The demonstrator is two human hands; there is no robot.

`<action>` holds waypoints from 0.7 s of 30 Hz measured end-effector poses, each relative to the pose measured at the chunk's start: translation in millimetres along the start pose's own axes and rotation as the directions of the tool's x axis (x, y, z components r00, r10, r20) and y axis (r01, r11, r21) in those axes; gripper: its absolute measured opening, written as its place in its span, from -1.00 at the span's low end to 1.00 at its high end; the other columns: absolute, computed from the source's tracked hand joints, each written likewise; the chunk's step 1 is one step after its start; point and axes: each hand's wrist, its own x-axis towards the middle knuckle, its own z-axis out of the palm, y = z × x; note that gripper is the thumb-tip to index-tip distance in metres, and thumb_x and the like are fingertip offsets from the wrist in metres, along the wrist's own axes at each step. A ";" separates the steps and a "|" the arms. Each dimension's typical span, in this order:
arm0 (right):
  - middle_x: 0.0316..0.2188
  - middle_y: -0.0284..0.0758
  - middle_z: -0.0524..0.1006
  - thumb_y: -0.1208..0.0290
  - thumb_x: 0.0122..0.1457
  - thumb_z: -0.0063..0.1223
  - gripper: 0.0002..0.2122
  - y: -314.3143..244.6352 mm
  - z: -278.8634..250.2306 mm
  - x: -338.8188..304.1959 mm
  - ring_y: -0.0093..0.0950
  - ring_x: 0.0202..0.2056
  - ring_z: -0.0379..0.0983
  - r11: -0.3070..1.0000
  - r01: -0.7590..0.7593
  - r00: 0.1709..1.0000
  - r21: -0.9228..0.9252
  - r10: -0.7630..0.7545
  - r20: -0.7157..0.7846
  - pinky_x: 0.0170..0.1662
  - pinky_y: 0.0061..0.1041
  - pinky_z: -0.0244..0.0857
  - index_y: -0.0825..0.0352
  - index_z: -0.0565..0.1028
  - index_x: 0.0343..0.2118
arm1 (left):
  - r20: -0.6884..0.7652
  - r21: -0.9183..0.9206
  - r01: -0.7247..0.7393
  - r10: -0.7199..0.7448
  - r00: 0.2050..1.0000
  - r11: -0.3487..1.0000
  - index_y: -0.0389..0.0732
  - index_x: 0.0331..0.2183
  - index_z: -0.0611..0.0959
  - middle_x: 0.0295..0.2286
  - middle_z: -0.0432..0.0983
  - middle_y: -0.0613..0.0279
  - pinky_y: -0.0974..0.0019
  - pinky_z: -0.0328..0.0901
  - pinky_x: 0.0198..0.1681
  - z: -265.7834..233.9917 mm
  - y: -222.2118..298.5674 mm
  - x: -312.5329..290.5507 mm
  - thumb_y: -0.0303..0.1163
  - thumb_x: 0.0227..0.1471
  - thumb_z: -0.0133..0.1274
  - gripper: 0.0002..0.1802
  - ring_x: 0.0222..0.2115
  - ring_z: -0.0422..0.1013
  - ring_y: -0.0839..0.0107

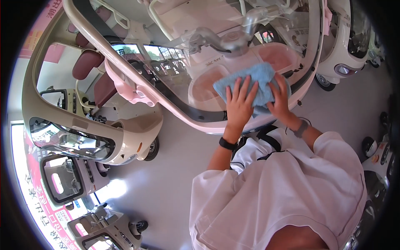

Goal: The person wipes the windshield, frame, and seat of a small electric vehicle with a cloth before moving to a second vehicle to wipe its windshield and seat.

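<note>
A light blue cloth (263, 79), folded and bunched, lies against the lower part of a clear windshield (175, 62) on a pale pink enclosed vehicle. My left hand (241, 100) presses flat on the cloth with its fingers spread. At the cloth's right edge, my right hand (280, 98) has its fingers bent over the fabric and grips it. Behind the glass are silver handlebars (233, 43) and pink recessed trays (277, 56). What lies under the cloth is hidden.
A beige vehicle (137, 133) with maroon seats (88, 64) stands to the left. More small vehicles (62, 179) line the left side. On the right are a white vehicle (339, 58) and several others. A pink mirror-like part (133, 89) juts from the windshield's left edge. Grey floor (175, 175) lies between.
</note>
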 end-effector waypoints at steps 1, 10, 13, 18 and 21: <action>0.16 -0.11 0.25 0.52 -0.20 0.19 -0.41 -10.5 4.0 -7.8 -0.07 0.24 0.08 1.000 0.000 1.000 -0.005 0.000 -0.003 0.27 0.01 -0.10 0.27 0.43 0.04 | 0.042 -0.008 0.017 -0.016 0.999 1.000 -0.01 0.13 0.41 0.19 0.17 0.08 -0.30 -0.09 0.21 3.3 -4.6 -19.7 -0.54 -0.41 0.21 -0.09 0.22 0.03 -0.12; 0.09 -0.27 0.35 0.50 -0.08 0.16 -0.53 -89.0 44.6 90.3 -0.26 0.20 0.21 0.932 0.362 0.914 0.000 -0.355 0.198 0.24 -0.11 0.05 0.19 0.48 0.00 | -0.299 -0.025 0.268 -0.263 0.917 0.963 -0.28 0.08 0.36 0.23 0.03 -0.13 -0.30 -0.21 0.26 -40.2 -61.1 -46.8 -0.58 -0.22 0.01 -0.31 0.26 -0.14 -0.24; 0.10 -0.25 0.35 0.51 -0.08 0.14 -0.54 -86.0 30.4 145.5 -0.24 0.19 0.22 0.927 0.368 0.930 -0.070 -0.368 0.017 0.24 -0.12 0.06 0.21 0.48 -0.01 | -0.386 -0.038 0.241 -0.236 0.892 0.970 -0.21 0.13 0.35 0.24 0.01 -0.10 -0.34 -0.26 0.25 -67.7 -52.2 27.3 -0.58 -0.16 -0.01 -0.29 0.28 -0.17 -0.22; 0.14 -0.18 0.30 0.65 -0.19 0.11 -0.38 -34.7 -11.9 169.6 -0.11 0.18 0.18 0.970 0.167 0.944 -0.174 -0.208 -0.256 0.22 -0.16 0.09 0.27 0.42 0.08 | -0.280 0.081 0.110 -0.083 0.956 0.991 -0.13 0.18 0.31 0.23 0.06 -0.05 -0.35 -0.21 0.23 -76.7 -12.2 111.6 -0.41 -0.25 0.20 -0.13 0.26 -0.11 -0.16; 0.16 -0.13 0.26 0.71 -0.21 0.06 -0.36 -6.1 -20.2 122.7 -0.09 0.21 0.14 0.981 0.062 0.960 -0.185 -0.109 -0.258 0.24 -0.18 0.05 0.32 0.40 0.09 | -0.171 0.014 -0.101 0.102 0.980 0.995 -0.05 0.19 0.32 0.22 0.08 0.00 -0.32 -0.15 0.22 -58.3 7.8 105.2 -0.36 -0.33 0.28 -0.05 0.26 -0.05 -0.07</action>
